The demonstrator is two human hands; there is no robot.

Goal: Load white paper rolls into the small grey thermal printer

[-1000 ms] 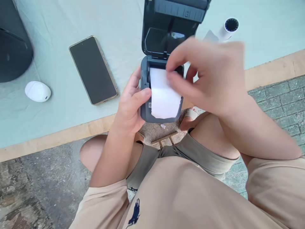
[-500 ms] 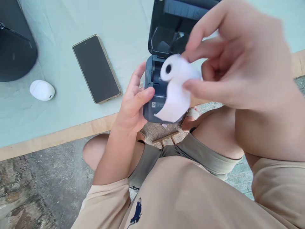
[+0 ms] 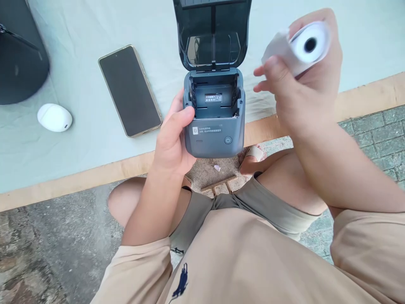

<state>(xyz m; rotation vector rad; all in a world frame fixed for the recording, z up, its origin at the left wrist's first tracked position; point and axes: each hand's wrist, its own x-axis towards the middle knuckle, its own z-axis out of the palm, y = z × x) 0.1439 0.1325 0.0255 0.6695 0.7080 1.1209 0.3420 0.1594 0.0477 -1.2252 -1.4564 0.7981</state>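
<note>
A dark blue-grey label printer [image 3: 210, 141] is at the table's front edge, its dark see-through lid [image 3: 211, 36] swung up. Its paper bay shows no roll, only a small printed sticker on the floor of the bay. My left hand [image 3: 174, 137] grips the printer's left side, thumb on the top near the bay. Up and to the right of the printer, my right hand [image 3: 303, 80] is closed around a white paper roll [image 3: 311, 42]. The roll's dark core faces me, and a loose end of paper sticks out to the left.
A smartphone [image 3: 130, 90] with a dark screen lies left of the printer. Farther left are a white earbud case [image 3: 55, 117] and a black bag-like object [image 3: 22, 55]. The table [image 3: 79, 169] has a pale green cover and a wooden front edge. My legs are below it.
My right hand has moved the paper roll from over the printer up and to the right, turning it. The bay is uncovered, and the printer sits slightly farther left.
</note>
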